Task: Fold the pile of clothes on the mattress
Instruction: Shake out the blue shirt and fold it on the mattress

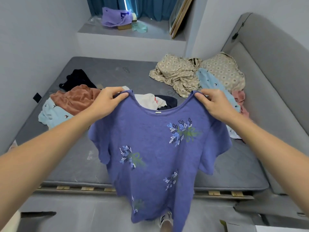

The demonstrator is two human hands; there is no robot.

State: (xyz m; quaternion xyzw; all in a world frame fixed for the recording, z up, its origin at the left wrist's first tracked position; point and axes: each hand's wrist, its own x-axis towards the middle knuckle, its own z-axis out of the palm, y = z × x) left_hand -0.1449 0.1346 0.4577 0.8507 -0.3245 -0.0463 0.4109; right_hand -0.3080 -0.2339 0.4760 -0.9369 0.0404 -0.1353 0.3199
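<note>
You hold the blue-violet floral top up in the air by its shoulders, above the near edge of the grey mattress, its hem hanging down past the bed frame toward the floor. Your left hand pinches the left shoulder seam, thumb curled over the front and fingers tucked behind the fabric; your right hand grips the other shoulder the same way. To do this step well, I would keep both pinches level so the neckline stays straight, give the cloth a light shake to drop the creases, then lay it flat on the bare patch of mattress in front of you before bringing the sleeves in. Mind the hem: it hangs low and could drag or bunch as you lower it. The rest of the pile waits unfolded: a rust-brown garment over a pale blue one at your left, a beige patterned heap at the far right, white and dark pieces just behind the neckline. The only container in sight is a purple plastic bag on the window ledge; what it holds cannot be seen.
</note>
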